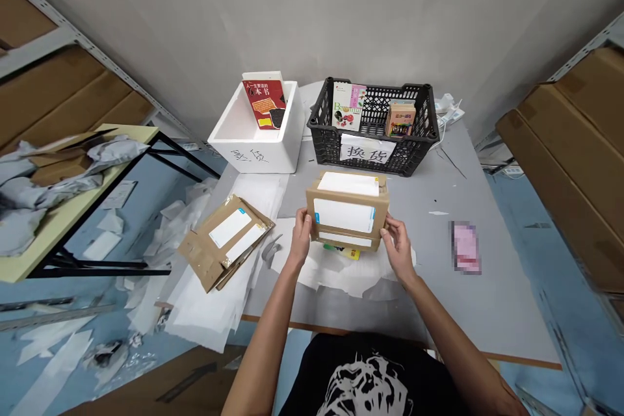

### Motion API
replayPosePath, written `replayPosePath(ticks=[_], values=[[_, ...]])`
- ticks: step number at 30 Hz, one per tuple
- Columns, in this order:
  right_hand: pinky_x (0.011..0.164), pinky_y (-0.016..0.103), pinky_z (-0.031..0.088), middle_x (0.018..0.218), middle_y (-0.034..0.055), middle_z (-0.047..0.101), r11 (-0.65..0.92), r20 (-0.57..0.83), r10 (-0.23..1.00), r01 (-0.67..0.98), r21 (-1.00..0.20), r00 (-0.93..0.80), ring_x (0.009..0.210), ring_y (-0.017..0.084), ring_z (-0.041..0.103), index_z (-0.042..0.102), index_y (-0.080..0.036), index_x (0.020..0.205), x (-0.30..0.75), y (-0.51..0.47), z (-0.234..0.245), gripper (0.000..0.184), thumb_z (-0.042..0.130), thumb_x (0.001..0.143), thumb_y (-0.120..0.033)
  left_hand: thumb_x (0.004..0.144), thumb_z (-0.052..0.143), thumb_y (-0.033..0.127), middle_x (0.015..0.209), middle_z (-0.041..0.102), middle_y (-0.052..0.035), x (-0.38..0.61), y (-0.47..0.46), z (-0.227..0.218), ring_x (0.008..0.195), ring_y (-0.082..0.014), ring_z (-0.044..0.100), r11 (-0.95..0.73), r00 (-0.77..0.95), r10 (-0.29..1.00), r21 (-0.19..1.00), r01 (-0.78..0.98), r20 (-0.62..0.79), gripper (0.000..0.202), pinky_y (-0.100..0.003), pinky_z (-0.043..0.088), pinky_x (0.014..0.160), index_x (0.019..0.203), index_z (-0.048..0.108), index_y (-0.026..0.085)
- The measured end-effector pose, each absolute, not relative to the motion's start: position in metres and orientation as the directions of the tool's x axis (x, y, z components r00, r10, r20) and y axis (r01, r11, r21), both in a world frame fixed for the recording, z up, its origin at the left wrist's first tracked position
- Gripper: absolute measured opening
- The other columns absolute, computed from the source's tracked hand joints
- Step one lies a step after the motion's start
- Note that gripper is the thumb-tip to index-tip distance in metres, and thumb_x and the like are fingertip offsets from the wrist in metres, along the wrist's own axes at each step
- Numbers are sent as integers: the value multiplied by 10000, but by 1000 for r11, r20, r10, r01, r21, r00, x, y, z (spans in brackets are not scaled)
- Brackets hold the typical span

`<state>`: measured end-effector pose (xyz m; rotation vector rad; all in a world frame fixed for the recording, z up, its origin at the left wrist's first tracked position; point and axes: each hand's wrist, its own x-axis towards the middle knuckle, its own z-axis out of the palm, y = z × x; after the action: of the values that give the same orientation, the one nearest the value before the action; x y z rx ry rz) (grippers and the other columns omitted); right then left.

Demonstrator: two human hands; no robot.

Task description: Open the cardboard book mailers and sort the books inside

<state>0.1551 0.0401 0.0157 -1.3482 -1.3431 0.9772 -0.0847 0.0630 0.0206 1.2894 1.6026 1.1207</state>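
two bare hands clamp a stack of cardboard parcels point(347, 216) from either side. the left hand point(301, 229) has its fingers curled round the stack's left edge, and the right hand point(397, 240) presses its fingers against the right edge. the stack sits near the middle of the grey table point(487, 286), on loose white paper point(341, 281), just in front of a black crate point(420, 143) holding books. a white foam box point(253, 153) with a red book point(264, 103) stands to the crate's left. a yellow thing point(347, 251) peeks from under the stack, perhaps a booklet, too hidden to tell. opened cardboard mailers point(224, 240) lie well apart on the left. the step in hand looks like squaring and gripping the stack. any lift from here would call for an even squeeze from both sides, since the parcels seem to lie loose on one another and the lowest could slip.
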Motion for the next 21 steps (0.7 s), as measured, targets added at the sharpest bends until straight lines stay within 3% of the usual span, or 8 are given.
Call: replayPosePath(ticks=[3, 6, 13, 15, 18, 21], values=[[1038, 413, 368, 1397, 90, 462, 94, 110, 993, 305, -948, 34, 1281, 227, 428, 458, -237, 1288, 158, 45, 45, 456, 431, 887, -450, 891, 314, 542, 1279, 522, -71, -98, 54, 46, 1189, -214, 468, 62, -74, 996, 950, 306, -41, 499, -316, 400, 962, 1247, 451, 219], [1032, 411, 367, 1394, 65, 472, 63, 52, 998, 379, -923, -38, 1274, 236, 432, 454, -256, 1334, 157, 44, 56, 503, 436, 882, -475, 901, 246, 554, 1355, 489, -66, -116, 35, 49, 1231, -228, 451, 120, -32, 993, 947, 298, -116, 560, -351, 368, 1018, 1295, 461, 219], [1008, 433, 381, 1242, 69, 615, -231, -302, 944, 383, -894, -135, 1190, 272, 520, 616, -222, 1196, 140, 46, 29, 575, 423, 820, -612, 845, 387, 595, 1419, 434, -75, -153, -12, 18, 1311, -247, 380, 296, -51, 955, 929, 222, -292, 609, -360, 372, 1031, 1321, 473, 225], [974, 436, 413, 1214, 67, 632, -307, -378, 914, 357, -882, -149, 1171, 275, 531, 652, -219, 1133, 136, 47, 20, 586, 407, 807, -640, 829, 416, 592, 1366, 490, -100, -156, -20, 11, 1248, -253, 451, 338, -43, 941, 917, 212, -337, 602, -354, 428, 964, 1291, 502, 215], [817, 417, 499, 1158, 79, 654, -424, -498, 850, 342, -839, -170, 1074, 281, 578, 667, -211, 1077, 131, 44, 9, 597, 376, 801, -653, 767, 543, 531, 1168, 616, -110, -154, -26, -2, 1012, -235, 590, 378, -90, 925, 885, 273, -368, 541, -341, 491, 821, 1196, 544, 203], [730, 370, 509, 1099, 72, 666, -463, -536, 823, 322, -826, -191, 989, 262, 601, 654, -217, 1039, 126, 35, -1, 571, 449, 750, -664, 720, 605, 442, 1015, 646, -80, -147, -33, -17, 843, -214, 616, 396, -217, 916, 845, 361, -336, 485, -342, 495, 735, 1127, 517, 193]])
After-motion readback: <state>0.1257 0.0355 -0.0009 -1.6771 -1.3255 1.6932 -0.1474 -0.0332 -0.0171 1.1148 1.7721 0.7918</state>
